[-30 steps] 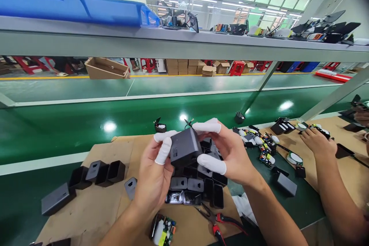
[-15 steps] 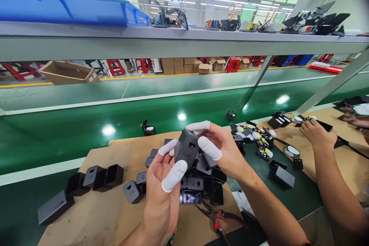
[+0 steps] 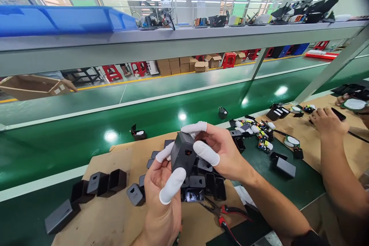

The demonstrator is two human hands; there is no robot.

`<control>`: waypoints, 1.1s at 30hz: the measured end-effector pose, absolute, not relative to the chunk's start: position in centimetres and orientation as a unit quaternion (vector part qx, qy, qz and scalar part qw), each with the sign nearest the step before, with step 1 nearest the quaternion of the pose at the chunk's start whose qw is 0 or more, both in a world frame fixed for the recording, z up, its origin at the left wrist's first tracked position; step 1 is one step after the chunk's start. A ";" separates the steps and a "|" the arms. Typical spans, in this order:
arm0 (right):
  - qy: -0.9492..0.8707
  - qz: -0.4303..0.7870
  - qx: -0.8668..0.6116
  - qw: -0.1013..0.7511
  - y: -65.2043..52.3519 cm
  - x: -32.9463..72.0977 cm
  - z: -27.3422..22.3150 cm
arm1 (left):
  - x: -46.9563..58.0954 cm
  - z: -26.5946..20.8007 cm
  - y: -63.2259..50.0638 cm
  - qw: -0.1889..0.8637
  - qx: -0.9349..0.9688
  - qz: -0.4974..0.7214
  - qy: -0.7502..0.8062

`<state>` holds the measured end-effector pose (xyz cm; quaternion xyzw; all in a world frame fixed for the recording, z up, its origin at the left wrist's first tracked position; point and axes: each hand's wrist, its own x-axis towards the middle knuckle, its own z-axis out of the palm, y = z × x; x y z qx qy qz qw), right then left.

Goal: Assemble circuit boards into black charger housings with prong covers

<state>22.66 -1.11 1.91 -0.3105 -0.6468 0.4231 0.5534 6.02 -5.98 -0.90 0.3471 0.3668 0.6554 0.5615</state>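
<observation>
Both my hands grip one dark grey plastic housing (image 3: 182,153), a box-shaped case with a small cut-out in the face turned toward me. My left hand (image 3: 164,184) supports it from the left and below, with thumb and fingers on its sides. From the right, my right hand (image 3: 220,150) pinches its top and right edge. White finger cots cover the thumbs and some fingertips. Behind and beneath lies a cluster of similar housings (image 3: 197,181) on the cardboard. Red-handled pliers (image 3: 220,212) lie just right of my left wrist.
More dark housings (image 3: 99,184) stand in a row on the cardboard at left. Circuit boards (image 3: 259,132) are heaped at right, near a co-worker's hand (image 3: 328,121). A shelf (image 3: 161,40) with a blue bin (image 3: 57,21) crosses above. Two black plug units (image 3: 139,134) stand on the green surface.
The housing stays in both hands, held almost the same way. My view has shifted a little. The co-worker's hand has moved right and up.
</observation>
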 end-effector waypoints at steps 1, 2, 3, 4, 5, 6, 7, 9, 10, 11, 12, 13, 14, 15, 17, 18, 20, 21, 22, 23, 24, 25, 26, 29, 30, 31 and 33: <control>-0.643 0.426 -0.313 0.554 -1.2 22.6 2.0 | 6.0 -0.8 -6.0 0.560 0.350 0.657 0.363; -0.638 0.430 -0.319 0.554 -1.2 22.5 2.1 | 6.0 -0.7 -6.0 0.561 0.354 0.658 0.357; -0.632 0.433 -0.326 0.554 -1.3 22.4 2.3 | 6.0 -0.6 -6.1 0.566 0.357 0.655 0.351; -0.628 0.435 -0.335 0.552 -1.5 22.4 2.5 | 6.0 -0.4 -6.2 0.571 0.359 0.652 0.346; -0.628 0.434 -0.343 0.548 -1.7 22.4 2.8 | 5.9 -0.2 -6.3 0.575 0.360 0.649 0.344; -0.633 0.431 -0.347 0.541 -2.0 22.5 3.0 | 5.8 0.0 -6.6 0.577 0.362 0.645 0.345; -0.643 0.426 -0.347 0.533 -2.3 22.6 3.2 | 5.6 0.1 -6.9 0.577 0.366 0.642 0.349; -0.673 0.423 -0.330 0.509 -3.2 22.9 3.2 | 4.7 0.1 -8.0 0.554 0.387 0.642 0.361; -0.692 0.426 -0.313 0.491 -3.8 23.0 3.1 | 3.9 -0.1 -8.7 0.531 0.412 0.641 0.369; -0.712 0.434 -0.293 0.467 -4.5 23.0 2.8 | 3.0 -0.4 -9.7 0.497 0.446 0.640 0.381; -0.731 0.443 -0.273 0.441 -5.3 22.8 2.3 | 1.9 -0.9 -10.8 0.450 0.484 0.638 0.396; -0.745 0.450 -0.258 0.419 -6.3 22.4 1.6 | 0.7 -1.6 -12.1 0.391 0.522 0.635 0.414; -0.756 0.452 -0.249 0.403 -7.5 21.7 0.8 | -0.7 -2.4 -13.5 0.317 0.555 0.633 0.436; -0.762 0.449 -0.246 0.397 -8.8 20.8 -0.1 | -2.1 -3.4 -15.0 0.237 0.583 0.628 0.457; -0.768 0.435 -0.248 0.399 -11.8 18.2 -2.2 | -5.0 -5.8 -18.0 0.068 0.621 0.604 0.495; -0.771 0.430 -0.252 0.398 -13.4 16.7 -3.4 | -6.3 -7.2 -19.3 -0.005 0.635 0.579 0.511; -0.777 0.418 -0.267 0.387 -16.4 13.1 -5.9 | -8.7 -9.9 -21.5 -0.091 0.643 0.528 0.547; -0.777 0.405 -0.280 0.391 -17.6 11.3 -7.1 | -9.8 -11.3 -22.2 -0.104 0.643 0.511 0.560; -0.775 0.389 -0.295 0.401 -18.7 9.5 -8.4 | -10.7 -12.6 -22.8 -0.096 0.642 0.502 0.571; -0.770 0.374 -0.311 0.413 -19.4 7.8 -9.6 | -11.4 -13.8 -23.2 -0.084 0.641 0.495 0.580; -0.764 0.366 -0.326 0.421 -20.0 6.2 -10.8 | -12.0 -14.9 -23.5 -0.074 0.638 0.492 0.587; -0.758 0.360 -0.338 0.426 -20.3 4.9 -11.9 | -12.4 -15.9 -23.6 -0.061 0.638 0.490 0.591; -0.752 0.355 -0.349 0.432 -20.6 3.8 -12.9 | -12.7 -16.8 -23.7 -0.046 0.640 0.487 0.593; -0.745 0.332 -0.362 0.452 -20.8 2.1 -15.2 | -13.2 -18.7 -23.9 0.002 0.641 0.488 0.592; -0.744 0.322 -0.362 0.461 -20.9 1.9 -15.7 | -13.3 -19.1 -24.0 0.017 0.638 0.492 0.592; -0.743 0.312 -0.361 0.469 -21.1 1.9 -16.2 | -13.4 -19.4 -24.1 0.032 0.632 0.498 0.593; -0.741 0.291 -0.361 0.485 -21.4 2.0 -17.0 | -13.5 -19.8 -24.3 0.062 0.619 0.511 0.594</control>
